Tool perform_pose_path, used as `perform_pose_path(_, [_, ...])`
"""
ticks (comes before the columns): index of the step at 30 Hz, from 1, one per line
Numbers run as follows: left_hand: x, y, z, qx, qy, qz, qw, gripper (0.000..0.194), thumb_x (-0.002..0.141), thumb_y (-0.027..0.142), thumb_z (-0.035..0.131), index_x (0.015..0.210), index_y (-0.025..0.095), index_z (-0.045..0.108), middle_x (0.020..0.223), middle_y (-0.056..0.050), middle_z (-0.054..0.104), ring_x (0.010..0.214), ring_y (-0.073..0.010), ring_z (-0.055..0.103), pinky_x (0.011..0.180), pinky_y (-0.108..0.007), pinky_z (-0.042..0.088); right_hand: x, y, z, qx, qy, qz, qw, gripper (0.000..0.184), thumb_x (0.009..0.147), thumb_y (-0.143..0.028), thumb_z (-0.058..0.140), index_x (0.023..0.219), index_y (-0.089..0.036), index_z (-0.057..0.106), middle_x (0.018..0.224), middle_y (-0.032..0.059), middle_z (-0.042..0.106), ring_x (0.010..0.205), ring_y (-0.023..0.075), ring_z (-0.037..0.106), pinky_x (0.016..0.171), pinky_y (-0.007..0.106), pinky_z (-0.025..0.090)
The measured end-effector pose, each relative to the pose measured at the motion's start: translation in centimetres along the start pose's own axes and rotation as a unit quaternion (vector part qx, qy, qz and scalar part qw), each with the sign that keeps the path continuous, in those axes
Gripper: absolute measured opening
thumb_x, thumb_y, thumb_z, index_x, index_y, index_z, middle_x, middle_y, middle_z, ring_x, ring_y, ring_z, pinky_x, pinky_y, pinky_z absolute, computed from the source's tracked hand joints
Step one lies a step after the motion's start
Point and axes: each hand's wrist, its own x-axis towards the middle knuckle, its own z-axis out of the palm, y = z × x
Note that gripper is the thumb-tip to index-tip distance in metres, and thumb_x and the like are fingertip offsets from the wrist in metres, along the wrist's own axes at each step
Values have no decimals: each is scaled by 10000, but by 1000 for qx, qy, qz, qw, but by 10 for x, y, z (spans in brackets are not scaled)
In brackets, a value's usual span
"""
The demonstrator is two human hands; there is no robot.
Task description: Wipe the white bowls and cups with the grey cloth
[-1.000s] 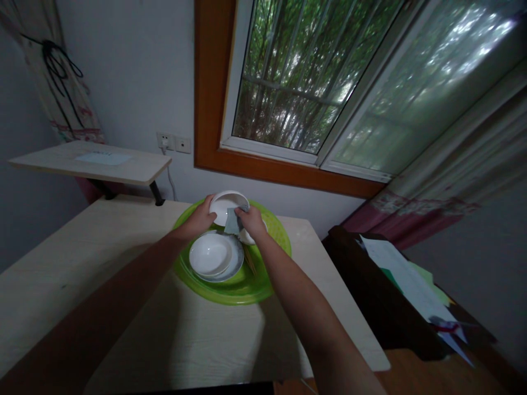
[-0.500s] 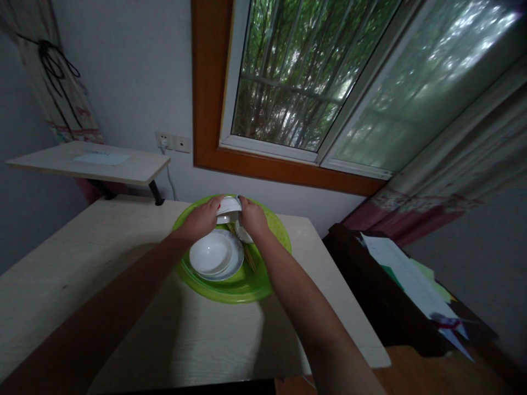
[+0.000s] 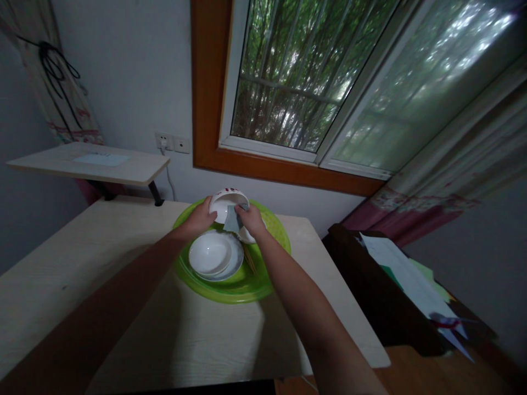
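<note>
My left hand [image 3: 201,216] grips the left rim of a white bowl [image 3: 222,207] with red marks on its outside. The bowl is tilted, its hollow facing me, above a green basin [image 3: 230,296]. My right hand [image 3: 250,218] pinches a grey-green cloth [image 3: 233,220] at the bowl's right rim, and the cloth hangs across the opening. Below, inside the basin, another white bowl [image 3: 211,253] rests on a plate [image 3: 236,258]. Chopsticks [image 3: 249,259] lie to their right. Partly behind my right hand is another white dish [image 3: 246,236].
The basin stands on a pale wooden table [image 3: 222,340]. A raised shelf [image 3: 94,164] is at the back left, near a wall socket [image 3: 173,143] with a cord. Beyond the table's right edge, papers [image 3: 407,274] lie on a dark piece of furniture [image 3: 370,291].
The bowl has turned so its inside now faces me. The cloth has come into view in my right hand at its rim. My left hand has shifted slightly left.
</note>
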Motion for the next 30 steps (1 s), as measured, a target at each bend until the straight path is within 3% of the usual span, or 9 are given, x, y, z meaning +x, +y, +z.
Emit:
perform_pose_path(6, [-1, -3, 0, 41, -30, 37, 998, 594, 777, 90, 451, 1365, 171, 477, 1313, -104, 624, 1221, -221, 582, 1073, -359, 446, -6, -6, -8, -131, 12, -79, 988, 296, 929, -227, 519, 1174, -169, 675, 1103, 91, 736, 999, 205, 681, 886, 262, 485])
perform_pose_path(11, [-8, 6, -1, 145, -47, 26, 988, 678, 793, 81, 473, 1455, 216, 409, 1409, -89, 573, 1263, -239, 560, 1099, -364, 414, -13, -19, -16, -240, -10, -105, 965, 475, 892, -132, 496, 1363, -173, 542, 1189, 125, 701, 1049, 235, 666, 951, 307, 468])
perform_pose_path(14, [-10, 11, -4, 147, -25, 48, 988, 713, 802, 65, 460, 1496, 195, 361, 1493, -94, 493, 1328, -239, 509, 1134, -355, 377, -14, -22, -15, -224, 5, -112, 968, 483, 883, -123, 500, 1360, -176, 544, 1184, 118, 701, 1046, 228, 664, 938, 293, 470])
perform_pose_path(17, [-8, 12, -6, 118, 3, 61, 991, 701, 845, 104, 454, 1526, 158, 295, 1515, -113, 462, 1342, -226, 496, 1146, -350, 363, -10, -17, -11, -152, 27, -98, 983, 350, 911, -159, 487, 1223, -174, 644, 1106, 92, 728, 998, 204, 671, 903, 269, 475])
perform_pose_path(20, [-6, 9, -4, 85, 21, 31, 996, 626, 886, 247, 510, 1484, 154, 351, 1431, -138, 545, 1261, -250, 567, 1088, -374, 423, -3, -7, -5, -57, 33, -38, 997, 277, 945, -277, 492, 1065, -156, 711, 992, 74, 747, 896, 189, 681, 825, 264, 495])
perform_pose_path(23, [-5, 7, -2, 57, -1, -6, 998, 587, 859, 318, 568, 1405, 149, 433, 1282, -147, 643, 1143, -274, 635, 1003, -388, 483, 1, 1, 0, -3, 23, 16, 1000, 298, 932, -344, 523, 991, -136, 729, 908, 65, 748, 801, 180, 678, 748, 261, 502])
perform_pose_path(27, [-3, 1, 0, 4, -23, -45, 999, 548, 845, 205, 497, 1385, 156, 420, 1185, -119, 678, 1018, -225, 677, 925, -346, 522, 1, 2, 1, -31, -1, 18, 999, 271, 916, -344, 568, 941, -132, 736, 885, 71, 748, 803, 180, 679, 737, 246, 491])
perform_pose_path(30, [-2, -2, 0, 15, -21, -6, 1000, 545, 812, 138, 465, 1356, 155, 452, 1224, -118, 658, 1089, -219, 647, 971, -331, 497, -2, -1, -3, -100, 11, -22, 995, 244, 934, -314, 554, 1006, -154, 723, 955, 84, 752, 887, 195, 688, 797, 252, 489])
